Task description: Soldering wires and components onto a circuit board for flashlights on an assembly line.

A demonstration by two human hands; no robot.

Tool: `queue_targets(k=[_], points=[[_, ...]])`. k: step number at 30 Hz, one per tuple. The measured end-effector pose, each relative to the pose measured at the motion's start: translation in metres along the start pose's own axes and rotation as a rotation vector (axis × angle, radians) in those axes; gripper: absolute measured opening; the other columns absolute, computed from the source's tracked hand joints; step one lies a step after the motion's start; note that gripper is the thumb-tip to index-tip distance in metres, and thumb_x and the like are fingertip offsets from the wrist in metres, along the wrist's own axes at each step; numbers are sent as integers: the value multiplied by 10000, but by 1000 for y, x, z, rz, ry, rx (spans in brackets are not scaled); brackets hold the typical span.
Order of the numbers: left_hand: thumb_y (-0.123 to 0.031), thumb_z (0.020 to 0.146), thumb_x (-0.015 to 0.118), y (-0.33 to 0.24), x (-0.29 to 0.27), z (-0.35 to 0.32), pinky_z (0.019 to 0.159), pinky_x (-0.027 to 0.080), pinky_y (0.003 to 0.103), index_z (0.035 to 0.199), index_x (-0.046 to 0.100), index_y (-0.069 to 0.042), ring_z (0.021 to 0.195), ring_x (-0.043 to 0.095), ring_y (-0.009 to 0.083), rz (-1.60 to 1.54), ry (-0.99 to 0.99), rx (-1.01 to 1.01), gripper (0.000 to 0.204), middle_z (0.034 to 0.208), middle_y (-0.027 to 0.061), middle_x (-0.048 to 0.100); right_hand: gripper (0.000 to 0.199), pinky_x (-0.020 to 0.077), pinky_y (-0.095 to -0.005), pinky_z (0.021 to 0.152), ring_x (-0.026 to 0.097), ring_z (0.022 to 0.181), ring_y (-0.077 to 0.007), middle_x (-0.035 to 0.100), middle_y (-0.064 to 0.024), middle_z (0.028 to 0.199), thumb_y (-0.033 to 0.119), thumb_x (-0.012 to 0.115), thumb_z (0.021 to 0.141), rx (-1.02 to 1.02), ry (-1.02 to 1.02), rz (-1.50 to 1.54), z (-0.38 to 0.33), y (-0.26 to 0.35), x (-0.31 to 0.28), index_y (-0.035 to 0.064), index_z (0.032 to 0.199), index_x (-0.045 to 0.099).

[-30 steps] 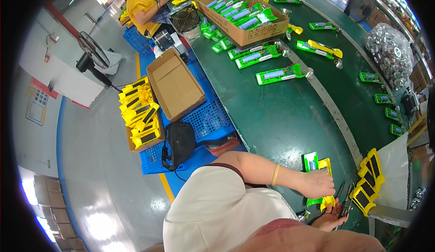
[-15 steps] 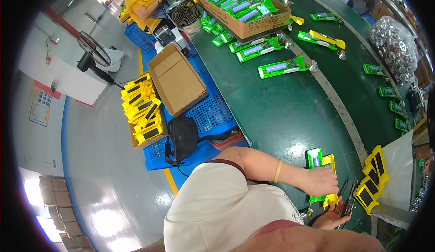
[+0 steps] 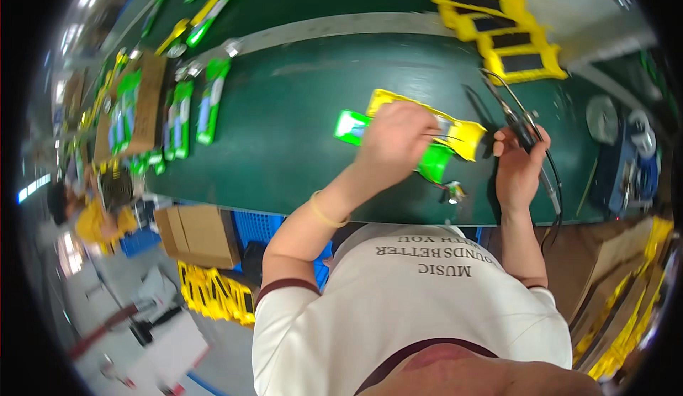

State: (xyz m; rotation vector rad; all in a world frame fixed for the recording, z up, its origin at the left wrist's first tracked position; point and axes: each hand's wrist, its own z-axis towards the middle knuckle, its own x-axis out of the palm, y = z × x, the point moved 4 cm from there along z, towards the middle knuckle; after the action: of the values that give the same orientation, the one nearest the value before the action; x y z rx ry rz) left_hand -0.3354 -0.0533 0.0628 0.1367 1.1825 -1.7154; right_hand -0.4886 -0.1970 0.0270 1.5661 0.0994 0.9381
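My left hand (image 3: 398,140) is closed over a yellow plastic shell (image 3: 466,138), with a thin dark wire (image 3: 445,137) at its fingertips. The shell lies across a green plastic housing (image 3: 435,161), partly hidden beneath that hand. A small lamp reflector (image 3: 454,192) hangs off the housing on short wires, close to the bench's near edge. To the right, my right hand (image 3: 518,172) has its fingers around the black handle of a soldering iron (image 3: 524,134), whose cable loops beside it. Motion blur softens the details.
Several yellow shells with black panels (image 3: 512,40) lie at the far right of the green bench (image 3: 299,125). A blue device (image 3: 619,157) with reels stands right. Leftward are green housings (image 3: 212,104), a filled carton (image 3: 151,104) and a person in yellow (image 3: 107,222).
My view has swung toward the right, bringing the work nearer the middle. My right hand, earlier low beside the tool, now grips the soldering iron. My left hand remains over the yellow shell.
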Motion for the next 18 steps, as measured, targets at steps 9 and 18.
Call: queue_targets(k=[9, 18], points=[[-50, 711, 663, -6, 16, 15, 666, 460, 329, 797, 621, -64, 740, 568, 238, 97, 327, -8, 97, 752, 68, 615, 247, 341, -201, 454, 424, 509, -80, 457, -27, 687, 179, 613, 831, 88, 81, -147, -8, 22, -31, 66, 900, 405], [-77, 730, 649, -9, 21, 16, 631, 462, 344, 796, 613, -69, 705, 575, 249, 128, 485, -46, 75, 723, 73, 598, 233, 362, -201, 528, 437, 591, -53, 498, -24, 719, 125, 626, 813, 143, 180, -246, -12, 18, -31, 63, 856, 405]])
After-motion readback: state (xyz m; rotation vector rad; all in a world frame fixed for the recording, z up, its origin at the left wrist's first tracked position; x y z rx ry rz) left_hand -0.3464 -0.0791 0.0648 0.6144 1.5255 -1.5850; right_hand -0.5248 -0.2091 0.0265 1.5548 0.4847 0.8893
